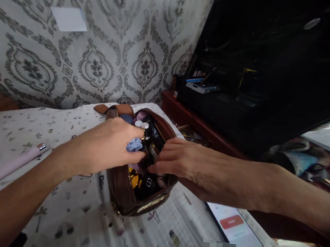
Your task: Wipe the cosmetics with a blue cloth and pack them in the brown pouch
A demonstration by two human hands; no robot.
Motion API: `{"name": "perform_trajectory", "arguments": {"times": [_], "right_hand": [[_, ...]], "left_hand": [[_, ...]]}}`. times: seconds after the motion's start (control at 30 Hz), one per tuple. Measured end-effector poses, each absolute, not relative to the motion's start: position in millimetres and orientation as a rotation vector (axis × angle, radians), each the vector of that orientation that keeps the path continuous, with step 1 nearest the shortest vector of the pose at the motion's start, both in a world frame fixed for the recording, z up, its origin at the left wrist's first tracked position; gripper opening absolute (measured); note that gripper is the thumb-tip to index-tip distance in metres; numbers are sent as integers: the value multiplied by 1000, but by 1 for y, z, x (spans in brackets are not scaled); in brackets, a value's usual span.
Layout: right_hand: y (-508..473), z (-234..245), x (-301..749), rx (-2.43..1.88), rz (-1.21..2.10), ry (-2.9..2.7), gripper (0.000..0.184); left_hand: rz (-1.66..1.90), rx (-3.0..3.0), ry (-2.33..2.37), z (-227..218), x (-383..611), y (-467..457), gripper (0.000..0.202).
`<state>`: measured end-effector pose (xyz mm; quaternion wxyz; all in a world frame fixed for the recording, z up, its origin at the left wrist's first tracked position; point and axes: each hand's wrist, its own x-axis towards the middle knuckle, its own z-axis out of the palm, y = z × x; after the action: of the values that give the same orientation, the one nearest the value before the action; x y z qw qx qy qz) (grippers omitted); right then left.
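An unzipped brown leather bag [122, 184] stands on the patterned white cloth, packed with cosmetics. My left hand [104, 146] is over its left side, fingers curled round a crumpled light-blue piece of cloth or tissue [135, 144]. My right hand [176, 157] reaches in over the right rim with its fingers bent together; what they grip, if anything, is hidden. Between the hands show a silver-capped bottle [145, 126] and dark tubes [156, 136]. Yellow items [134, 178] and a black compact [148, 182] with a round logo lie at the near end.
A pink tube [17, 164] with a silver cap lies at left. Small lip tubes [116, 223] are in front of the bag. A phone [234, 228] with a lit screen lies at lower right. A large black screen [258, 62] stands on a reddish-brown table [170, 103].
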<state>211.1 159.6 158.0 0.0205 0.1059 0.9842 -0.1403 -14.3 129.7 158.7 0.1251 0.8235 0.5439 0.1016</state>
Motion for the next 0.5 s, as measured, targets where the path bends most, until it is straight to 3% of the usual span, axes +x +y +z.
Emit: {"name": "perform_trajectory", "arguments": {"times": [0.3,0.5], "right_hand": [[157,156,215,364,-470,3089,40],[159,147,210,998,-746,3133,26]], "left_hand": [[427,2403,1693,159,-5,134,19],[572,2261,1679,165,-11,130,23]]}}
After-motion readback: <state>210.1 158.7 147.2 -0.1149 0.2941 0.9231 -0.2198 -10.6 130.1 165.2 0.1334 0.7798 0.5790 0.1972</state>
